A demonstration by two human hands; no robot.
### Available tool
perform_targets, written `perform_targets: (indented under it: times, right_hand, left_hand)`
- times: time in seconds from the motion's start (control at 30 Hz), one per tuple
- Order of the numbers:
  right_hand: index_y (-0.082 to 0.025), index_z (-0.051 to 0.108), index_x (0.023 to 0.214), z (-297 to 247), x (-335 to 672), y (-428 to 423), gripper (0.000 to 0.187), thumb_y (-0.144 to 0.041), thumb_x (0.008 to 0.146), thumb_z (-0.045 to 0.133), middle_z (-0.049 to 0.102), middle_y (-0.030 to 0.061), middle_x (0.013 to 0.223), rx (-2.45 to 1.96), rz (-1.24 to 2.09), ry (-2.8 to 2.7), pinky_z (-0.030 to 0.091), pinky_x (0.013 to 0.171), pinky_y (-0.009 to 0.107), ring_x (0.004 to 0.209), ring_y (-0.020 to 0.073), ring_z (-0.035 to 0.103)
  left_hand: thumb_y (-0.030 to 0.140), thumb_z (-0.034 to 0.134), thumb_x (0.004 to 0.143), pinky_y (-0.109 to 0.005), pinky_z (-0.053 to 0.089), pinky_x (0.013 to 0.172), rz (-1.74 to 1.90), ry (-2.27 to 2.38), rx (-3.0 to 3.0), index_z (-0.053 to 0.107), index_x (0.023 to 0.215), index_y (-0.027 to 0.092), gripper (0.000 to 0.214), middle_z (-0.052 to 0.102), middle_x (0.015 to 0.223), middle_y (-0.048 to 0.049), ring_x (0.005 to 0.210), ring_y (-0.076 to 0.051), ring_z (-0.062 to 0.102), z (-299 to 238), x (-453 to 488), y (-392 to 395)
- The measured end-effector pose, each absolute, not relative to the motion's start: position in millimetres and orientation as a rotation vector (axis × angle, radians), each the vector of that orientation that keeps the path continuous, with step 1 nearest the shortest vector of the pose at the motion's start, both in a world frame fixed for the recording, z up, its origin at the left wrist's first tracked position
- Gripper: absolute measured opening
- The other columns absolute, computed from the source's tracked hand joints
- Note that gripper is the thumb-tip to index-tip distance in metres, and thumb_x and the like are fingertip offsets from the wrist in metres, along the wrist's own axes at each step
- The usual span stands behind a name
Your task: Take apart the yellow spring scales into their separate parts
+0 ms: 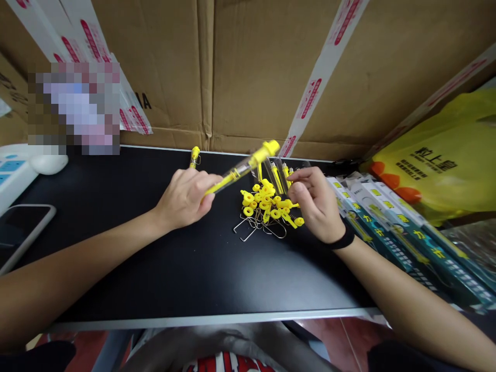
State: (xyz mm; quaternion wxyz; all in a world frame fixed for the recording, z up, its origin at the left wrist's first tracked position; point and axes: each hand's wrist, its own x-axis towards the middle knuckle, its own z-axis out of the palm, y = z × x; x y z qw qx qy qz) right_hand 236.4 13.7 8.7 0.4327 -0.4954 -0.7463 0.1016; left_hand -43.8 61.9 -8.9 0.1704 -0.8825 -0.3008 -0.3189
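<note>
My left hand (189, 196) is closed on the lower end of a spring scale (242, 168), a clear tube with yellow inside and a yellow cap at its raised end. The tube slants up to the right. My right hand (314, 204) hovers at the right of a pile of small yellow plastic parts (267, 199), its fingers curled in a pinch; anything between them is hidden. Bent wire hooks (258, 225) lie at the near side of the pile. Behind it rest several clear tubes with yellow inserts (276, 178). Another yellow-capped piece (195, 155) lies beyond my left hand.
Large cardboard boxes (163, 67) rise behind the black table (217, 274). Several printed boxes (403, 227) and a yellow bag (422, 150) occupy the right side. A phone (23, 232) and a white power strip (15, 170) lie at the left.
</note>
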Motion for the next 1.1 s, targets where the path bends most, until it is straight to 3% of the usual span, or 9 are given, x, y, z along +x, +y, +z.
perform_targets:
  times: [0.2, 0.4, 0.6, 0.7, 0.8, 0.97, 1.1]
  right_hand:
    - [-0.023, 0.041, 0.073, 7.6, 233.6, 7.6, 0.033, -0.048, 0.092, 0.032, 0.042, -0.0020, 0.059, -1.058, 0.600, -1.823, 0.033, 0.048, 0.027, 0.050, 0.0123, 0.039]
    - [-0.020, 0.041, 0.065, 11.2, 227.6, -3.1, 0.039, -0.048, 0.092, 0.034, 0.044, -0.0019, 0.057, -1.013, 0.865, -1.790, 0.030, 0.043, 0.024, 0.048, 0.0097, 0.040]
    - [-0.019, 0.043, 0.068, 9.4, 221.7, -7.5, 0.038, -0.043, 0.095, 0.030, 0.048, -0.0020, 0.058, -1.043, 0.951, -1.861, 0.033, 0.045, 0.022, 0.048, 0.0086, 0.042]
    - [-0.019, 0.044, 0.070, 8.7, 220.1, -11.2, 0.036, -0.039, 0.096, 0.029, 0.049, -0.0015, 0.060, -1.041, 0.807, -1.959, 0.034, 0.050, 0.023, 0.052, 0.0092, 0.044]
    - [-0.018, 0.046, 0.074, 8.7, 216.5, -16.6, 0.031, -0.035, 0.095, 0.032, 0.049, -0.0007, 0.065, -0.982, 0.668, -2.150, 0.035, 0.057, 0.024, 0.057, 0.0101, 0.046]
    - [-0.018, 0.044, 0.075, 6.2, 210.1, -20.4, 0.024, -0.030, 0.094, 0.035, 0.046, -0.0012, 0.064, -0.920, 0.548, -2.351, 0.033, 0.056, 0.023, 0.057, 0.0102, 0.044]
    - [-0.019, 0.044, 0.078, 2.8, 211.5, -18.8, 0.023, -0.032, 0.094, 0.034, 0.047, -0.0002, 0.067, -0.879, 0.471, -2.386, 0.033, 0.057, 0.023, 0.058, 0.0112, 0.044]
  left_hand:
    - [0.026, 0.040, 0.085, -0.031, 0.038, 0.068, -0.784, -0.442, -2.627, 0.048, 0.111, 0.028, 0.027, 0.065, 0.086, -0.0001, 0.073, -0.016, 0.052, -14.5, -50.0, 61.2]
    - [0.026, 0.046, 0.084, -0.030, 0.039, 0.071, -0.750, -0.163, -2.597, 0.045, 0.115, 0.030, 0.031, 0.064, 0.086, 0.0009, 0.075, -0.015, 0.054, -6.1, -51.4, 61.5]
    - [0.025, 0.045, 0.083, -0.026, 0.038, 0.062, -0.587, -0.203, -2.736, 0.034, 0.127, 0.023, 0.045, 0.057, 0.070, 0.0035, 0.063, -0.013, 0.053, 0.8, -40.6, 49.6]
    - [0.029, 0.048, 0.084, -0.027, 0.044, 0.072, -0.592, -0.462, -2.973, 0.029, 0.131, 0.022, 0.051, 0.061, 0.094, -0.0018, 0.080, -0.014, 0.058, 4.3, -31.0, 33.6]
    - [0.028, 0.047, 0.087, -0.028, 0.044, 0.089, -0.657, -0.737, -3.161, 0.027, 0.132, 0.020, 0.050, 0.050, 0.125, -0.0075, 0.112, -0.017, 0.051, 7.1, -21.1, 17.2]
    - [0.028, 0.043, 0.091, -0.034, 0.046, 0.090, -0.450, -0.934, -3.326, 0.035, 0.126, 0.021, 0.036, 0.056, 0.122, -0.0038, 0.107, -0.017, 0.057, 5.9, -12.8, 4.2]
    - [0.022, 0.043, 0.091, -0.034, 0.038, 0.102, -0.550, -0.820, -3.352, 0.022, 0.135, 0.021, 0.049, 0.045, 0.135, -0.0054, 0.122, -0.015, 0.045, 5.7, -13.4, 3.0]
